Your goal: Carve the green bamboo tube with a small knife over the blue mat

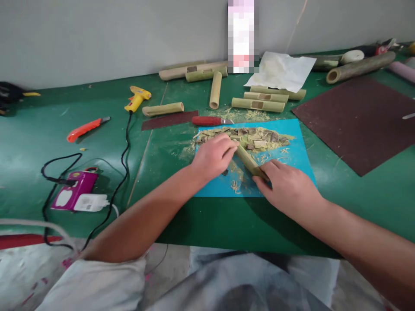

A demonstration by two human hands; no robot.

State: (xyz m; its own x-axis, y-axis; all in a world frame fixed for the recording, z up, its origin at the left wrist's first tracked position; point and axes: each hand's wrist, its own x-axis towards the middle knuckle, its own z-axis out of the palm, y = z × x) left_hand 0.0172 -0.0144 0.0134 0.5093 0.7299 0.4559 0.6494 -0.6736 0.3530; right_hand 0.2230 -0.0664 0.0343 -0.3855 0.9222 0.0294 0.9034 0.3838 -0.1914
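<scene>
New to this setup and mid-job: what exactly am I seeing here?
There is no machine here, just a person's two bare hands, seen in one picture from a camera worn on the head, looking forward and down. The right hand grips the near end of a bamboo tube; the left hand has its fingers at the far end. Below is a blue sheet scattered with bamboo scraps, on a green table. A red-handled tool lies at the sheet's far edge. Off to the left are a yellow glue gun and an orange cutter; a brown sheet lies to the right.
</scene>
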